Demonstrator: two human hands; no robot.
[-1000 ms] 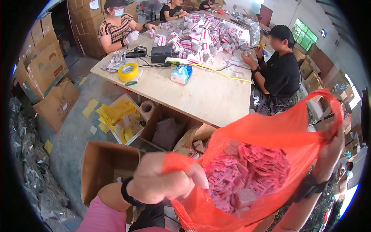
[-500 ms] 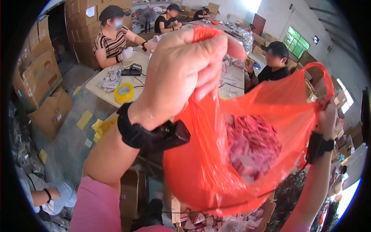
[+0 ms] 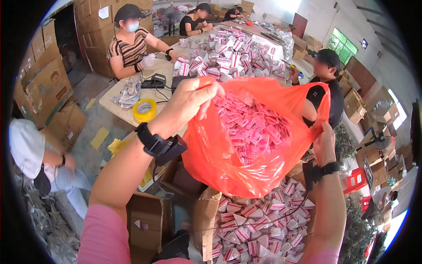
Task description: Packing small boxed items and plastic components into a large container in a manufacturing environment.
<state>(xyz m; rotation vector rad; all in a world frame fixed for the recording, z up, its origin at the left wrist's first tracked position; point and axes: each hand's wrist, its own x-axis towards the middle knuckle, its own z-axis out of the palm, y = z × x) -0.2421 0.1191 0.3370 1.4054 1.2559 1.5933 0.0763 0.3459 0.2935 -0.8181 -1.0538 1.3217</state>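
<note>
A red plastic carrier bag (image 3: 246, 178) hangs between my hands, its mouth spread wide. Flat pink-and-white printed slips (image 3: 257, 127) fill much of it. My left hand (image 3: 193, 100) is closed on the bag's left rim, while my right hand (image 3: 324, 147) grips the handle loop on the other side. Directly below the bag, an open cardboard box (image 3: 206, 222) holds many small wedge-shaped clear packets (image 3: 259, 224) with pink-and-white labels. The bag covers the far part of this box.
Beyond the bag, a table (image 3: 116, 94) carries a heap of similar packets (image 3: 228, 55), a yellow tape roll (image 3: 144, 110) and a black device (image 3: 154, 81). Several people sit around it. Another person (image 3: 57, 160) sits at left; an open carton (image 3: 147, 220) stands beside the packet box.
My left hand has come down and the bag has lowered. My right hand has moved left and down. The slips show more fully, and the table heap and box below are less hidden.
</note>
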